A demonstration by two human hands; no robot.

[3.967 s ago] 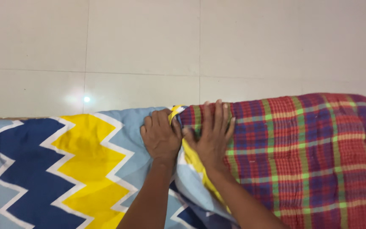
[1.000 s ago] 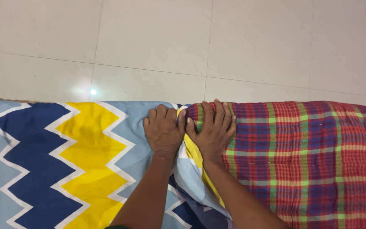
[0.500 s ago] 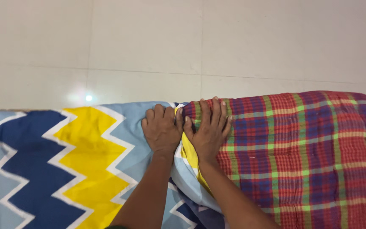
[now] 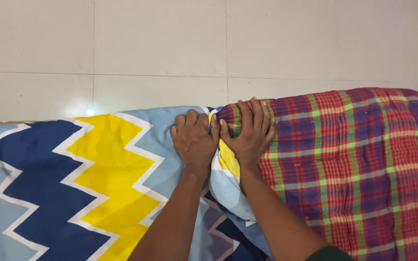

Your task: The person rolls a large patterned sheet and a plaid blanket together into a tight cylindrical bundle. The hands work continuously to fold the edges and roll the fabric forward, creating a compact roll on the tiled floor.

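Your left hand [image 4: 194,141] is curled into a loose fist, knuckles up, bunching the edge of the zigzag cover [image 4: 88,179] at the far edge of the bed, and your right hand [image 4: 250,133] lies just at its 3 o'clock, fingers [image 4: 247,116] close together and bent over the far edge of the plaid mattress [image 4: 354,164], the thumb touching the left hand's side. Between the two hands a yellow and pale blue fold of the cover [image 4: 226,166] bulges up and runs toward 6 o'clock, between your forearms. Everything from the hands round to 9 o'clock already wears the cover, its navy, yellow and pale blue chevrons lying fairly smooth over the padding. Everything toward 3 o'clock is bare red, purple and green check, out to the rounded corner at about 2 o'clock. By the look of it, roughly half the length is dressed and the other half is left, with the loose fabric gathered at the dividing line under your hands. Beyond the far edge, at 12 o'clock, the pale tiled floor [image 4: 170,48] shows a small glint of light.
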